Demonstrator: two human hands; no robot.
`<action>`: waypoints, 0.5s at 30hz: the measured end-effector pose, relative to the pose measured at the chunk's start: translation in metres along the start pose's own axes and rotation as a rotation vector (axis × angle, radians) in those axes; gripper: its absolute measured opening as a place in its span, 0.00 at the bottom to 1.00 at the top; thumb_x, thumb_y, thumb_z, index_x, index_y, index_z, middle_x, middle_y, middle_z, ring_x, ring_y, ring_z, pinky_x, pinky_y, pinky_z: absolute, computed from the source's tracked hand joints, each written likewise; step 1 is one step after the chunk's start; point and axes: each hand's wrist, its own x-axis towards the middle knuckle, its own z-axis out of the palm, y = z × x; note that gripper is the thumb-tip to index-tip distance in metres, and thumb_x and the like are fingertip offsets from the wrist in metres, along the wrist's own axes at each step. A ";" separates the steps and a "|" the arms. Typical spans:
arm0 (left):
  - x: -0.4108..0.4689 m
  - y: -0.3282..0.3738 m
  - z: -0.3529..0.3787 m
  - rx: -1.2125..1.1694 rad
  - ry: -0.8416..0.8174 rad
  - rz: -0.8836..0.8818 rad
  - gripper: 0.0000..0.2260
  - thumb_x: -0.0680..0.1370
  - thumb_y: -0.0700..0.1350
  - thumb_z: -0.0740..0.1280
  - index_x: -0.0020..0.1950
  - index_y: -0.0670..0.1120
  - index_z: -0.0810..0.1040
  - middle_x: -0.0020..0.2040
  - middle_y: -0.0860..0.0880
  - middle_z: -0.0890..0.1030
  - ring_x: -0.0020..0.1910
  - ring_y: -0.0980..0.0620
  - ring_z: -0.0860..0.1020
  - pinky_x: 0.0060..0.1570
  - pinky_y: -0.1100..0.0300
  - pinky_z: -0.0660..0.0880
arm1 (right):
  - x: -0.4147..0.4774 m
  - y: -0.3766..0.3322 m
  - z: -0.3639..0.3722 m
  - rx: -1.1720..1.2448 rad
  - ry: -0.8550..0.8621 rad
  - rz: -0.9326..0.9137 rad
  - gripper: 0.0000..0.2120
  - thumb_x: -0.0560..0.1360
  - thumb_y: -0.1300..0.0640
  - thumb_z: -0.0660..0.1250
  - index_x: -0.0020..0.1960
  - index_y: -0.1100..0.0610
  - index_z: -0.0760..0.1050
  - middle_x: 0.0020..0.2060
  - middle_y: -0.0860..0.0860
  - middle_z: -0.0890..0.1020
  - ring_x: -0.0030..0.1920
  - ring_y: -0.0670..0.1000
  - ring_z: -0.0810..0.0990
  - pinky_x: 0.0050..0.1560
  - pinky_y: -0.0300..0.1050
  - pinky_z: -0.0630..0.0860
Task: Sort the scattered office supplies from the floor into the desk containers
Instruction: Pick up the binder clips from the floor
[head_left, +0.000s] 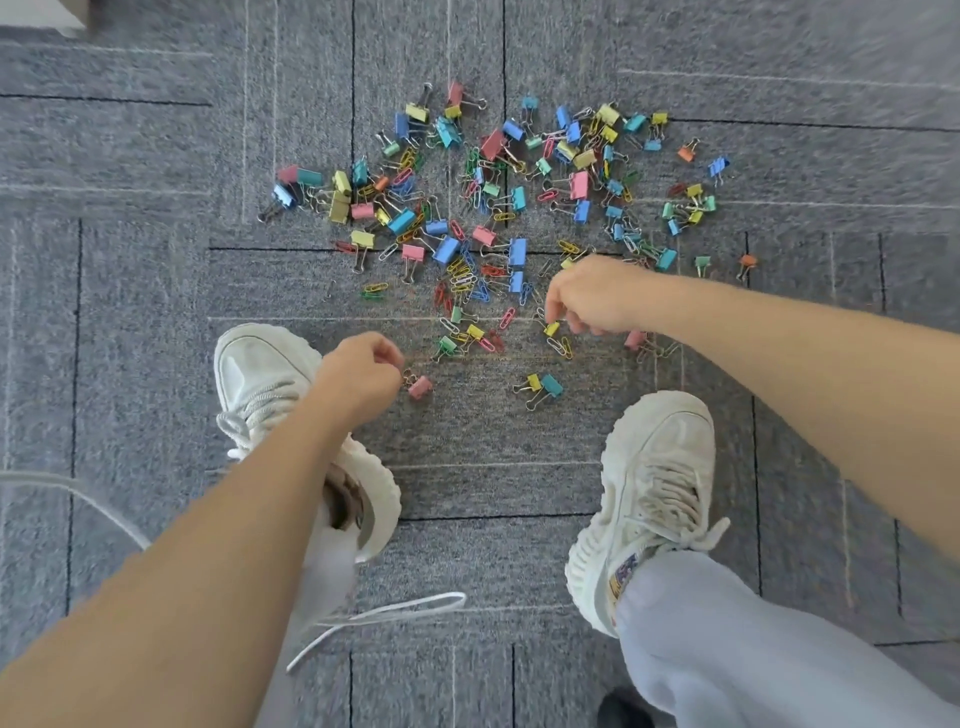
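On grey carpet (156, 291), 12 o'clock of white shoes (660, 493): clip pile (498, 197) scattered | left hand (358, 376) fingers curled, pink binder clip (420, 386) just at its 3 o'clock, grip: cannot tell | right hand (597, 296) pinching yellow binder clip (551, 328) at its 8 o'clock

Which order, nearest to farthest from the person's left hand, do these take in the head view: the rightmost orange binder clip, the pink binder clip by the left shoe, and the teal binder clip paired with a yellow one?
1. The pink binder clip, right at the left hand fingertips.
2. The teal binder clip, farther right, beside the yellow clip.
3. The orange binder clip, alone at the pile's far right edge.
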 end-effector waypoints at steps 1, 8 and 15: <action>-0.004 -0.004 0.005 -0.001 0.002 -0.020 0.07 0.76 0.40 0.62 0.43 0.50 0.77 0.39 0.50 0.80 0.39 0.48 0.77 0.39 0.57 0.73 | 0.000 0.002 0.009 -0.005 0.014 -0.034 0.14 0.81 0.67 0.55 0.60 0.64 0.78 0.53 0.59 0.80 0.48 0.58 0.79 0.50 0.48 0.75; -0.005 -0.010 0.040 0.111 0.124 -0.059 0.17 0.73 0.58 0.73 0.52 0.48 0.74 0.45 0.52 0.76 0.44 0.51 0.75 0.43 0.56 0.70 | 0.016 0.048 0.065 -0.114 -0.015 -0.064 0.17 0.76 0.45 0.69 0.58 0.53 0.69 0.42 0.50 0.74 0.41 0.51 0.75 0.49 0.51 0.72; 0.009 0.001 0.055 0.230 0.163 -0.125 0.09 0.76 0.51 0.72 0.43 0.49 0.75 0.43 0.49 0.79 0.44 0.48 0.75 0.41 0.57 0.67 | 0.039 0.068 0.094 -0.307 0.063 -0.172 0.15 0.76 0.55 0.72 0.56 0.55 0.68 0.52 0.53 0.71 0.48 0.58 0.76 0.45 0.54 0.76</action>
